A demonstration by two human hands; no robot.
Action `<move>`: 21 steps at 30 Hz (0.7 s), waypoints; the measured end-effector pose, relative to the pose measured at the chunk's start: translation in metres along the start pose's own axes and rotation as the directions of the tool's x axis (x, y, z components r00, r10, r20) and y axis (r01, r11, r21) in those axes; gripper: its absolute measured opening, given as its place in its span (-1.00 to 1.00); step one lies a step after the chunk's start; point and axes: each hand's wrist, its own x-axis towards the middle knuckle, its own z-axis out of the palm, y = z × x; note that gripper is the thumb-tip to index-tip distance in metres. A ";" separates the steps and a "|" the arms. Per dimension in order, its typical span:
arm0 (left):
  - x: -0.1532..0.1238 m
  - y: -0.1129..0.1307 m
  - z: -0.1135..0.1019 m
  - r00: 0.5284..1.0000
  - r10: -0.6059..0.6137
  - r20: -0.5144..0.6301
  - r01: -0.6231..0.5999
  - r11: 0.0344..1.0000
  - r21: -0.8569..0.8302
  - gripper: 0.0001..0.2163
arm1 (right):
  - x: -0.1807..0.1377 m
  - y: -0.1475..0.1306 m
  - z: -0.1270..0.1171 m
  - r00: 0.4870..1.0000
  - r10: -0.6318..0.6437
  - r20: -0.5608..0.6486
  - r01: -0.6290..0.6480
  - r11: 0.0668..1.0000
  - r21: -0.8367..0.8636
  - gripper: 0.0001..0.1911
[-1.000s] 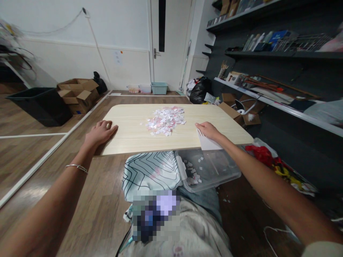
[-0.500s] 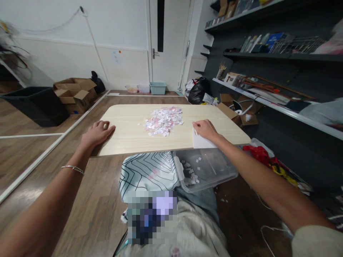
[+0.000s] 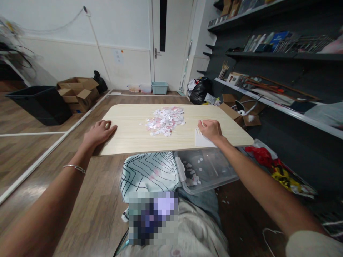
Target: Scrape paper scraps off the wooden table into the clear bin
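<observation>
A heap of small white and pink paper pieces [image 3: 166,121] lies on the middle of the pale wooden tabletop [image 3: 128,134]. My left hand [image 3: 99,132] rests on the table's left edge, its fingers loosely spread and holding nothing. Toward the right, my right hand [image 3: 210,129] is closed like a fist above a flat white card or pad [image 3: 205,141]. Whatever its fingers may hold is hidden. Below the table's front edge, a clear plastic box [image 3: 214,173] contains several white paper bits, beside a pale blue cloth [image 3: 150,175] with black lines.
Dark shelves [image 3: 281,57] loaded with goods line the right side. A black bin [image 3: 40,107] and cardboard boxes [image 3: 80,92] stand on the floor at left. Near the door [image 3: 174,46] are a light blue basket [image 3: 159,88] and a black bag [image 3: 200,91].
My right hand has turned and curled more, shifting slightly right over the white card. My left hand stays on the table edge. The whole view has swung slightly.
</observation>
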 end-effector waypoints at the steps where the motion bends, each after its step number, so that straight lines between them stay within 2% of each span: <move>1: 0.000 0.000 0.000 1.000 0.002 0.001 -0.002 1.000 -0.001 -0.33 | 0.000 0.001 0.001 1.000 0.015 0.001 -0.015 1.000 0.001 -0.65; 8: -0.001 0.002 -0.003 1.000 0.011 0.015 -0.011 1.000 -0.002 -0.33 | -0.001 0.004 0.002 0.998 0.030 0.047 -0.031 0.999 0.019 -0.54; 15: -0.001 0.002 -0.002 1.000 0.018 0.024 -0.018 1.000 -0.006 -0.29 | -0.004 0.000 0.001 0.985 -0.062 0.164 0.062 0.998 0.005 -0.71; 21: -0.002 0.004 -0.004 1.000 -0.005 0.023 0.005 1.000 -0.011 -0.32 | -0.006 -0.002 0.002 0.976 -0.118 0.184 0.124 0.992 -0.020 -0.71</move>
